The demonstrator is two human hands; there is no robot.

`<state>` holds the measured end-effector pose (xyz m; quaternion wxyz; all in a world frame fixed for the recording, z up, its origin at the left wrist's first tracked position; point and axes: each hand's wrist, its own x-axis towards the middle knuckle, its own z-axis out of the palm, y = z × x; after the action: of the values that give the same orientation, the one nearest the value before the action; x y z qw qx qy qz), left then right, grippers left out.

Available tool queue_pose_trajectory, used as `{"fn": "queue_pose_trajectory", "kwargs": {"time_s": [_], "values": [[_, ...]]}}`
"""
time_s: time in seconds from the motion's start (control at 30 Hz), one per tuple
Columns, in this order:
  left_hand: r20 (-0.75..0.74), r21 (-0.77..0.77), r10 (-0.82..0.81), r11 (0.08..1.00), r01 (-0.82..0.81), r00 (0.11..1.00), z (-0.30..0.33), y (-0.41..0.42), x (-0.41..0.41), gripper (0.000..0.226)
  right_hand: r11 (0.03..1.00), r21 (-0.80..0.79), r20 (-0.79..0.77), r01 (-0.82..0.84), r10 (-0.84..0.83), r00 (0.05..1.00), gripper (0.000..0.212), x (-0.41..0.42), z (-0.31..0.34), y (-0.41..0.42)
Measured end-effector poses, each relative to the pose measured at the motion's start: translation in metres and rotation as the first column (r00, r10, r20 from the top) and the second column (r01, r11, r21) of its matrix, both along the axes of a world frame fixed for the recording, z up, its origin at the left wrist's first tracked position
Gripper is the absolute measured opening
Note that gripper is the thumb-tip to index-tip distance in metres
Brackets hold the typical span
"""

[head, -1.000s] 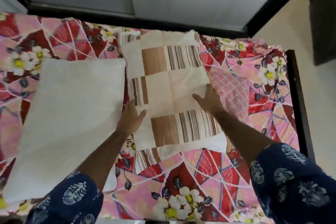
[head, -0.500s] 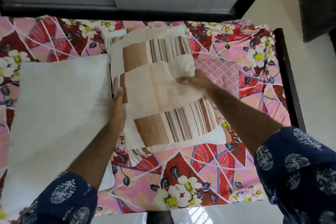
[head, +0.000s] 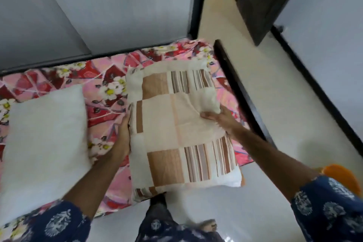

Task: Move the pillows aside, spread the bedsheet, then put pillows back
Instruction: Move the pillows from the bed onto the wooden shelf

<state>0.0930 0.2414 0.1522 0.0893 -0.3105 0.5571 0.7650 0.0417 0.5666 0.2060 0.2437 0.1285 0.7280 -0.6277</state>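
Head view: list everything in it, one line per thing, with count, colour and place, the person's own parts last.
patchwork pillow: one, cream and brown with striped patches, held over the bed's near right corner.
plain pillow: one, white, lying on the bed at left.
bedsheet: one, pink and red with white flowers, covering the bed.
bed frame: one, black, along the right edge.
door: one, dark, upper right.
orange object: one, right edge; cannot identify.
left hand: one, gripping the patchwork pillow's left edge.
right hand: one, gripping its right edge.
sleeves: two, navy with pale print.
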Motion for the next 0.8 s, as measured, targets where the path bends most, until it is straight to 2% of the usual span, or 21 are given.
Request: {"fn": "queue_pose_trajectory", "kwargs": {"time_s": [0.07, 0.17, 0.27, 0.4, 0.53, 0.63, 0.8], "values": [[-0.020, -0.042, -0.040, 0.998, 0.039, 0.999, 0.013, 0.053, 0.011, 0.031, 0.999, -0.009, -0.021, 0.042, -0.042, 0.999, 0.034, 0.035, 0.017, 0.059], [-0.036, -0.020, -0.192, 0.981, 0.192, 0.981, 0.041, 0.146, 0.022, 0.042, 0.994, -0.018, -0.083, 0.106, -0.107, 0.991, 0.042, 0.088, 0.046, 0.156], [-0.048, -0.076, -0.319, 0.946, 0.315, 0.947, 0.062, 0.237, 0.020, 0.052, 0.974, -0.013, -0.118, 0.225, -0.225, 0.967, 0.034, 0.136, 0.077, 0.242], [-0.171, -0.091, -0.494, 0.870, 0.485, 0.853, 0.102, 0.371, 0.014, 0.030, 0.896, -0.005, -0.148, 0.443, -0.439, 0.886, 0.026, 0.193, 0.105, 0.341], [-0.267, -0.096, -0.629, 0.771, 0.630, 0.730, 0.130, 0.486, 0.002, 0.031, 0.759, -0.040, -0.174, 0.650, -0.646, 0.743, 0.037, 0.240, 0.116, 0.427], [-0.341, -0.114, -0.737, 0.649, 0.753, 0.583, 0.140, 0.576, -0.004, 0.035, 0.667, -0.031, -0.222, 0.745, -0.731, 0.646, 0.051, 0.273, 0.126, 0.490], [-0.419, -0.093, -0.832, 0.436, 0.895, 0.362, 0.166, 0.727, -0.002, 0.037, 0.494, -0.030, -0.306, 0.869, -0.832, 0.462, 0.037, 0.320, 0.156, 0.584]]}}
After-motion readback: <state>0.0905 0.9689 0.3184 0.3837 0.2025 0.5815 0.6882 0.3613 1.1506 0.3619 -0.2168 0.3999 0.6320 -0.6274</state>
